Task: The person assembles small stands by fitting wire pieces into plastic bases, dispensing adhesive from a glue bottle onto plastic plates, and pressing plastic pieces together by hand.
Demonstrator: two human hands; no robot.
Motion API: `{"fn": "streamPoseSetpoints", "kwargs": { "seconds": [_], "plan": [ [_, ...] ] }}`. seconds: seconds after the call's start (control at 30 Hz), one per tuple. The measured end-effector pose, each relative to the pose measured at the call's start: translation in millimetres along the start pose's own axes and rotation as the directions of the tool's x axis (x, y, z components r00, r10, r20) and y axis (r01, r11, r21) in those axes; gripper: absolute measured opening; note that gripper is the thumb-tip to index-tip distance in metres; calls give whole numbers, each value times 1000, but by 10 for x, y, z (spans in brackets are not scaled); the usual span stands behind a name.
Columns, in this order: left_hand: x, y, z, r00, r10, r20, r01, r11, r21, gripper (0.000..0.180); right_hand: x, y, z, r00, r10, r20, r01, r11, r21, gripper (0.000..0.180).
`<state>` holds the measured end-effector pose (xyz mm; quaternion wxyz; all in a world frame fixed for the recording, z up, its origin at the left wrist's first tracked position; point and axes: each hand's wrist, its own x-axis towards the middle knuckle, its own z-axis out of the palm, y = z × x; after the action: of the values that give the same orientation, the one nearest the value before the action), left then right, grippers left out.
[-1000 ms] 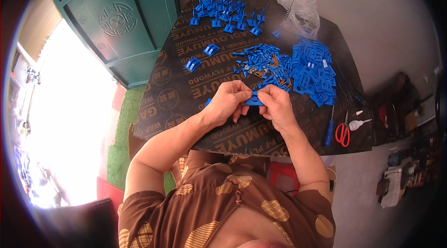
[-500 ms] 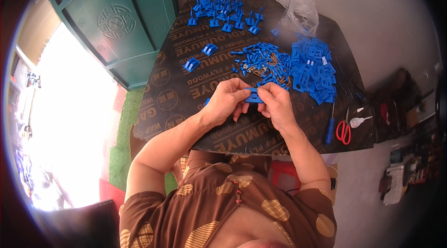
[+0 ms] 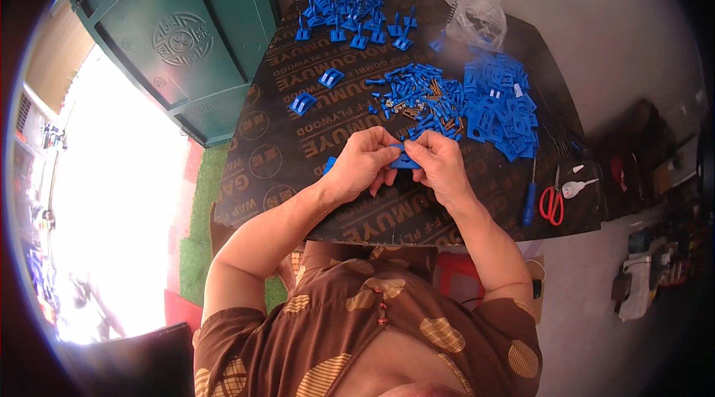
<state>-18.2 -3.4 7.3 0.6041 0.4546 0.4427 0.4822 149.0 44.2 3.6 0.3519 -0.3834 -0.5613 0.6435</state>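
Between both hands, just over the near part of the table, is a small blue plastic plate [image 3: 404, 162] with slots in it. My left hand [image 3: 363, 161] pinches its left end between thumb and fingers. At its right end my right hand [image 3: 441, 162] does the same, so the two thumbs nearly meet. The fingers cover much of the plate. Another blue plastic piece [image 3: 329, 164] peeks out beside my left wrist. Just beyond my hands lies a heap of small blue plastic parts and brass-coloured screws [image 3: 424, 95].
The dark printed plywood table [image 3: 257, 196] also bears a pile of flat blue plates [image 3: 497, 110], two curved blue plates [image 3: 303, 103], and many blue pieces with spring wires [image 3: 346, 13] at the back. A blue-handled screwdriver [image 3: 529, 203], red scissors [image 3: 552, 205] and a small white bottle [image 3: 575, 189] lie right.
The plate has tipped between my fingers and shows less of its face. My hands stay in nearly the same place, with the right fingers shifted slightly left along it.
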Motion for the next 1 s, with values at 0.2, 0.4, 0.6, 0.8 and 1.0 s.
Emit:
{"fn": "streamPoseSetpoints", "kwargs": {
  "seconds": [0.2, 0.4, 0.6, 0.8, 1.0],
  "plan": [
    [0, -4, 11, 1000, 5, -5, -5, 1000, -8, 10, 7, 18, -5, 1000, -4, -5, 4, 1000, 2, 20],
    [-9, 31, 1, 1000, -4, -25, 4, 1000, -1, 12, -1, -13, 25, 999, 33, -9, -32, 998, 59, 18],
    [21, -19, -36, 999, 5, -40, -8, 996, -84, 12, 24, 47, -20, 999, 9, 52, -17, 989, 149, 16],
    [17, -6, -31, 999, 2, -48, -6, 997, -76, 11, 27, 60, -14, 999, -8, 41, 4, 995, 100, 18],
    [19, -10, -45, 999, 8, -34, -9, 999, -50, 11, 20, 52, -12, 999, -2, 36, -1, 996, 89, 16]
  ]
}}
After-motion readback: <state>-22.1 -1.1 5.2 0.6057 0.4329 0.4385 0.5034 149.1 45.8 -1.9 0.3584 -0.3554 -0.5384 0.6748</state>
